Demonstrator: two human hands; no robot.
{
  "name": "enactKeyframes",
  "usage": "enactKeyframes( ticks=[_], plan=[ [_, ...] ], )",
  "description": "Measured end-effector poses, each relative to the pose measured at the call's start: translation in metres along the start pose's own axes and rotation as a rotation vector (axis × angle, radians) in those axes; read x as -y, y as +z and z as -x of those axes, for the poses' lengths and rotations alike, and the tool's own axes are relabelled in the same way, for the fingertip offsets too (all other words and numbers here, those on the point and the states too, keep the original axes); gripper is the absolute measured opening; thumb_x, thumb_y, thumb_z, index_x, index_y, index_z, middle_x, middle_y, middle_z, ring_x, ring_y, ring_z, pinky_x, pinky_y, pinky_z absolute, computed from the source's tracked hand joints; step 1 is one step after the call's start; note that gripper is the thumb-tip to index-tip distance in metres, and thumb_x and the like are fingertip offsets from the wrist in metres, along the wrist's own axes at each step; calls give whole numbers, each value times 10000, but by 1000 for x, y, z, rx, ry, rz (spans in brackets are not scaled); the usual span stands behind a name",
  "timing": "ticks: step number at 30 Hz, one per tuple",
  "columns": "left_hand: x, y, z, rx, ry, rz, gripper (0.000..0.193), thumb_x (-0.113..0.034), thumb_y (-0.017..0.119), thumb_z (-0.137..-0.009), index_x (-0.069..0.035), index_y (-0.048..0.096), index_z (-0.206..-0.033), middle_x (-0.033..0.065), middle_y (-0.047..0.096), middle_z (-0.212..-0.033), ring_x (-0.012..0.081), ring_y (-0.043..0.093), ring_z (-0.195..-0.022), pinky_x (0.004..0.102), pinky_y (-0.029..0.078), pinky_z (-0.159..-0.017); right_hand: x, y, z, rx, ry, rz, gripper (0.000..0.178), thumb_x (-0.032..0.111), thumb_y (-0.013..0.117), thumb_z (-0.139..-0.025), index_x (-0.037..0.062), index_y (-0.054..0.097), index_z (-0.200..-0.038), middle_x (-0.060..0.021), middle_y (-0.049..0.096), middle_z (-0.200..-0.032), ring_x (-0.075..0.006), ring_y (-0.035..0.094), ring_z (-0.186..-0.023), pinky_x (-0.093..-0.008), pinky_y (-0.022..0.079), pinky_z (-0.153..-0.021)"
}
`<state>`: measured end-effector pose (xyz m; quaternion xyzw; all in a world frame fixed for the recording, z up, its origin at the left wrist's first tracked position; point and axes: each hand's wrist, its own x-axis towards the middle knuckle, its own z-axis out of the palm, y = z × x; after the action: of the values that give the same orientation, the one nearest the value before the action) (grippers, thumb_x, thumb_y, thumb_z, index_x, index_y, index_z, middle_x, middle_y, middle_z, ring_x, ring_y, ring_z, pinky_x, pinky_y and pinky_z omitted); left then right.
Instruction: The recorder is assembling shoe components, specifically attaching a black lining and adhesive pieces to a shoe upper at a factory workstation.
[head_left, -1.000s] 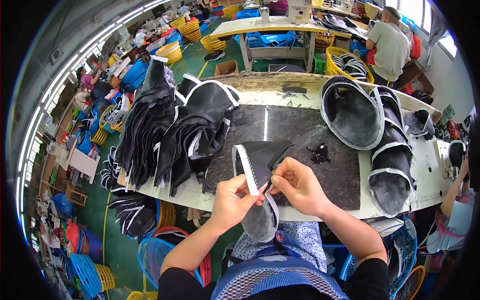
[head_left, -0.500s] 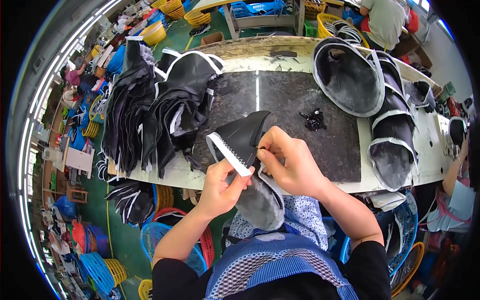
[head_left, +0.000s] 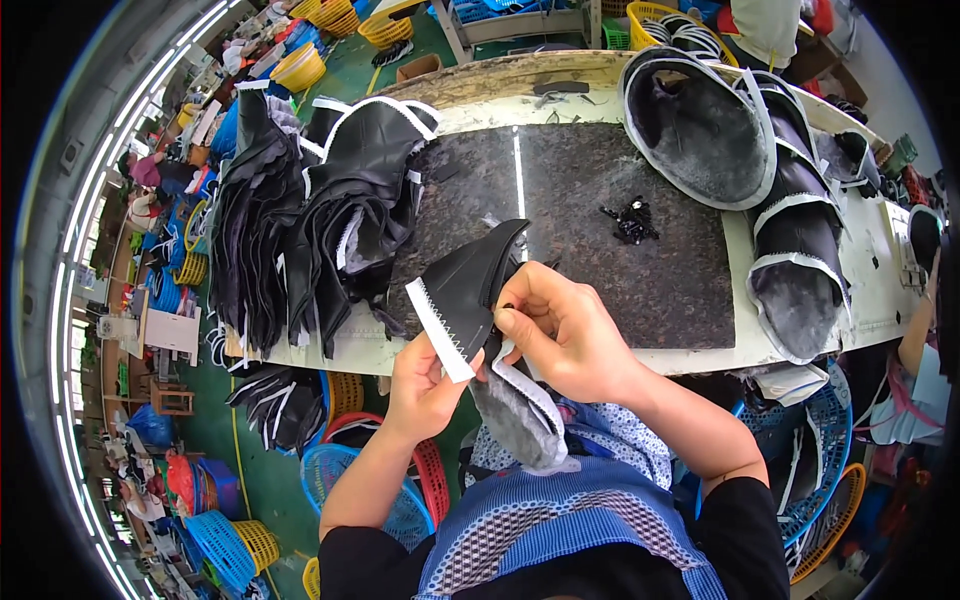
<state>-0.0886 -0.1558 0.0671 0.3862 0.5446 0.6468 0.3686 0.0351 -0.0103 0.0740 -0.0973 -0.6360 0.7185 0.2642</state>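
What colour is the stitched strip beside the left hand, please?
The strip is white, seen best in the head view.

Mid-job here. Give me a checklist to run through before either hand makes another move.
1. Left hand gripping the black piece by the lower end of its white edging: ok.
2. Right hand pinching at the black piece's edge: ok.
3. Whether a separate small bit sits in that pinch: cannot tell, fingers cover it.
4. Black piece lying flat on the dark mat: not ok, it is held up and bent.
5. Small black bits on the mat apart from both hands: ok.
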Motion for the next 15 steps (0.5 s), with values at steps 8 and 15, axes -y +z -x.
enactKeyframes(
  ticks=[8, 15],
  plan=[
    [-19, 16, -11, -71, 131, -404, 153, -34, 653, -881, 11, 627, -1026, 4, 606, -912, 101, 598, -857, 245, 492, -782, -4, 5, 10, -69, -193, 294, 111, 4, 602, -839, 8, 502, -887, -147, 577, -716, -299, 613, -629, -355, 471, -529],
    [19, 7, 8, 225, -178, -103, 153, 38, 589, -882, 38, 607, -1035, 64, 620, -1000, 141, 609, -950, 270, 487, -843, -25, -20, 8, -276, -311, 875, 119, 82, 643, -804, 46, 535, -835, -153, 586, -648, -327, 625, -601, -411, 478, -519]
  ],
)
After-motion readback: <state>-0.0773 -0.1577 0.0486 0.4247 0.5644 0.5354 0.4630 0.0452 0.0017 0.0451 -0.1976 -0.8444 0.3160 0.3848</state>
